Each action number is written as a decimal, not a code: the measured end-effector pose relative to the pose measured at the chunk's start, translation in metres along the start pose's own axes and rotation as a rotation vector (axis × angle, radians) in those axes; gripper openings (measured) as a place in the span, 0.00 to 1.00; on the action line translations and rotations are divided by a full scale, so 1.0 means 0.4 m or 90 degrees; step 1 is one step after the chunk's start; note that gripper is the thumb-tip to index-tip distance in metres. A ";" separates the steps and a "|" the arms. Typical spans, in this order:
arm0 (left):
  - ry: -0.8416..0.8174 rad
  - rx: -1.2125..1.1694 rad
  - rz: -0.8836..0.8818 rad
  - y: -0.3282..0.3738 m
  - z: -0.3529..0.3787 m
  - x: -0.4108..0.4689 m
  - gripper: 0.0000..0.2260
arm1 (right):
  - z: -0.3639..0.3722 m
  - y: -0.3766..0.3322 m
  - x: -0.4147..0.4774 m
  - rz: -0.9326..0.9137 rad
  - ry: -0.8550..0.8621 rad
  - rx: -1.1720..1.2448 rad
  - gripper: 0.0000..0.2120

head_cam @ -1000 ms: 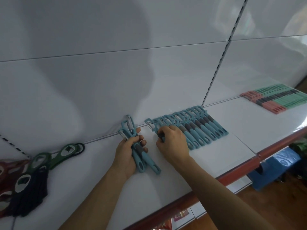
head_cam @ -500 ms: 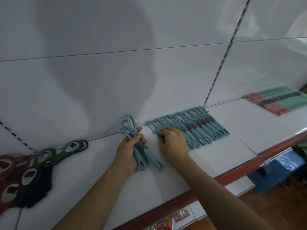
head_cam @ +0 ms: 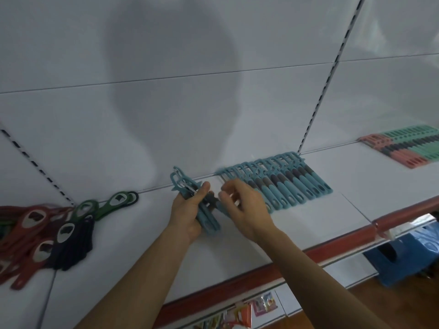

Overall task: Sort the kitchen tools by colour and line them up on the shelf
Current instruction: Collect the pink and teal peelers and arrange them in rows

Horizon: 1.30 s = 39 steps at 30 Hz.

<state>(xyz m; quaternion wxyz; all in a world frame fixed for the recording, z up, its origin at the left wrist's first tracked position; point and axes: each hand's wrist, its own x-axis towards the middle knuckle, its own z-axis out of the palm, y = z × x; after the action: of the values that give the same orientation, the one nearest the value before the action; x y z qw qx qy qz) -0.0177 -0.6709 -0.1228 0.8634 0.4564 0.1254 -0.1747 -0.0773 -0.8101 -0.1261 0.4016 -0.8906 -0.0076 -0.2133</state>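
Left hand (head_cam: 187, 211) grips a bundle of teal peelers (head_cam: 207, 223), lifted a bit off the white shelf (head_cam: 308, 224), heads pointing to the back wall. Right hand (head_cam: 244, 207) sits just beside it with curled fingers, blurred; we cannot tell if it holds anything. To its right we see the row of teal peelers (head_cam: 292, 186): teal handles with dark grey grips, lying side by side and touching, heads at the back edge. Red, dark and green bottle openers (head_cam: 47, 233) are piled far left, pink and mint tools (head_cam: 403, 148) far right.
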 end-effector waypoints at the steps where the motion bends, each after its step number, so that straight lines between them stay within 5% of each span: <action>1: 0.000 0.001 0.008 -0.001 -0.001 -0.002 0.07 | 0.003 -0.010 -0.013 -0.009 -0.046 0.017 0.04; 12: -0.015 0.039 -0.108 0.036 -0.066 0.033 0.08 | 0.056 0.010 -0.045 0.098 0.155 -0.081 0.12; 21: -0.085 0.073 -0.128 0.053 -0.083 0.071 0.11 | 0.114 0.053 -0.006 0.123 0.140 -0.360 0.13; 30: -0.185 0.054 -0.140 0.050 -0.110 0.094 0.10 | 0.114 0.049 -0.012 0.120 0.135 -0.420 0.11; 34: -0.203 0.120 -0.072 0.054 -0.106 0.075 0.08 | 0.116 -0.036 -0.022 0.085 0.181 -0.205 0.02; 39: -0.217 0.177 -0.042 0.050 -0.107 0.074 0.09 | 0.153 -0.097 -0.014 0.259 0.092 0.206 0.07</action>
<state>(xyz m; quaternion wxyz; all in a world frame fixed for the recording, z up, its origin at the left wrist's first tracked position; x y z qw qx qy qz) 0.0151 -0.6302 -0.1426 0.7948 0.5305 -0.0326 -0.2930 -0.0667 -0.7389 -0.1365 0.5727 -0.7805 0.1667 -0.1872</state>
